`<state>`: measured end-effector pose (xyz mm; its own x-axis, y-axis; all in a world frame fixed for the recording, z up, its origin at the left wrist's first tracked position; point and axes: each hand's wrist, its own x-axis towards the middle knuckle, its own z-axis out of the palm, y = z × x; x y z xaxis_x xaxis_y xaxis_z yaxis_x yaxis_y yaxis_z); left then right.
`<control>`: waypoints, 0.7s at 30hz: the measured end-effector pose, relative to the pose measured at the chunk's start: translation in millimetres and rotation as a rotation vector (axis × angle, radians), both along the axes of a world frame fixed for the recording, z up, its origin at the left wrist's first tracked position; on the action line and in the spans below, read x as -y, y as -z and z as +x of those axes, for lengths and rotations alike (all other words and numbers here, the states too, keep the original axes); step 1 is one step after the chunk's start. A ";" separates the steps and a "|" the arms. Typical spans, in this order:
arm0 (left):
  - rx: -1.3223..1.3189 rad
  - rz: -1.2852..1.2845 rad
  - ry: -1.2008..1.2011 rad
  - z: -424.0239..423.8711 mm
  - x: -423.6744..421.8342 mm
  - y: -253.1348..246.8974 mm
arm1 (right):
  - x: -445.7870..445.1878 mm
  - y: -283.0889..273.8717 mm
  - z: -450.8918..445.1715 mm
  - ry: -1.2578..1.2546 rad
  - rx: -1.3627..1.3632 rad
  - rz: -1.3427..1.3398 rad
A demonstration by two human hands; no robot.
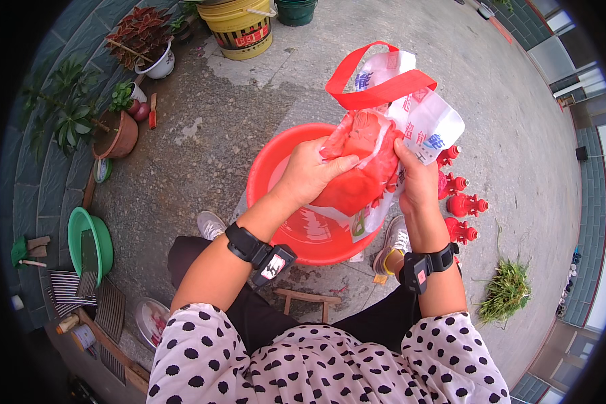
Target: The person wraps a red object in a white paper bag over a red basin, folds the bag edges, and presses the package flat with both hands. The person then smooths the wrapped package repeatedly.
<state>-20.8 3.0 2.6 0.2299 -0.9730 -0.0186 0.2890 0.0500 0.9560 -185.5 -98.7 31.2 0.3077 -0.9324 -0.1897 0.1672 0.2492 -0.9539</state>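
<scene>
Both of my hands are on a white and red shopping bag (384, 146) that bears printed writing. My left hand (310, 169) grips its bunched red side, thumb on top. On the other side, my right hand (416, 177) pinches the white edge near the red part. A wide red strap handle (384, 93) loops up from the far end of the bag. Under the bag, on the ground between my feet, stands a red plastic basin (265, 171) with what looks like water in it. The bag hides part of the basin's inside.
Several red ornamental bottles (465, 205) stand right of the basin, with a clump of grass (507, 290) nearer me. A yellow bucket (240, 30) is ahead. Potted plants (116, 131) and a green basin (106, 242) line the left wall. A wooden stool (308, 297) shows between my legs.
</scene>
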 end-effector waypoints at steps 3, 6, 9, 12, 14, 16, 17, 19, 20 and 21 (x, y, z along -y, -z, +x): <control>0.067 -0.001 -0.046 -1.0 0.0 -1.4 | -2.8 -3.1 0.4 -0.006 -0.004 -0.001; 0.077 0.003 -0.059 -2.2 0.7 1.0 | 0.8 -2.5 1.2 -0.007 0.006 0.001; -0.006 -0.013 -0.037 -3.4 0.7 8.3 | -0.2 -1.2 1.5 -0.003 -0.005 -0.012; -0.049 -0.001 -0.010 -3.4 0.3 8.6 | -1.3 -2.7 1.8 -0.004 -0.024 -0.009; 0.010 -0.004 -0.007 -0.1 0.4 9.2 | 0.4 -0.3 3.3 0.006 -0.025 -0.006; 0.166 -0.027 -0.069 1.2 1.5 6.1 | 1.1 1.5 3.2 0.019 -0.028 -0.006; 0.243 -0.039 -0.100 2.1 2.5 4.2 | 1.3 2.3 3.0 0.025 -0.030 -0.008; 0.316 -0.017 -0.090 9.6 1.8 1.2 | 1.4 4.3 3.2 0.023 -0.032 -0.013; 0.352 -0.006 -0.084 11.9 2.0 1.4 | 1.3 4.4 3.5 0.019 -0.033 -0.016; 0.302 0.002 -0.098 11.7 2.4 4.4 | 0.5 4.6 4.6 0.011 -0.032 -0.018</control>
<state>-9.1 0.6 -1.8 0.3176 -0.9462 0.0626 -0.0139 0.0614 0.9980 -180.9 -99.2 26.6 0.2914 -0.9390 -0.1827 0.1388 0.2304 -0.9631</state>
